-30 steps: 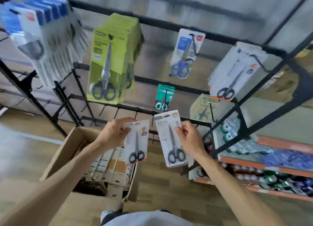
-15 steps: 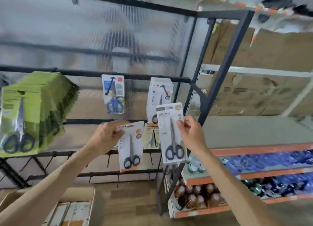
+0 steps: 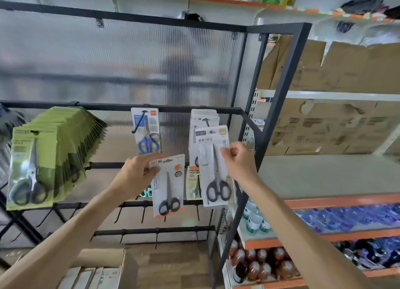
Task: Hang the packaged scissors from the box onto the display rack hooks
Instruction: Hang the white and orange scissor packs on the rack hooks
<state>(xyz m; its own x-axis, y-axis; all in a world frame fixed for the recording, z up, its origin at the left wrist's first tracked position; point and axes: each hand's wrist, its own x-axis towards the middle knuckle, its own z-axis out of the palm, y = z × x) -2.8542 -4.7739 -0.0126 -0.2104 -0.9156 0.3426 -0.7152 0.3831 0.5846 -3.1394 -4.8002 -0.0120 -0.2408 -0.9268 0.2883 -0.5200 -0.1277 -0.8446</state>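
While its thumb and fingers pinched the right edge of the taller scissors pack (image 3: 214, 167), the right hand (image 3: 239, 162) served as the nearer grip to the hooks. That pack hung upright, long axis from twelve to six o'clock, its hang hole at twelve o'clock from the grip and overlapping the hung white stack (image 3: 202, 124) on the rack's upper bar (image 3: 108, 106). The left hand (image 3: 135, 176) pinched the shorter pack (image 3: 167, 186) at nine o'clock of the first. Compared with a second before, both packs had risen from above the box (image 3: 97, 267) to rack height.
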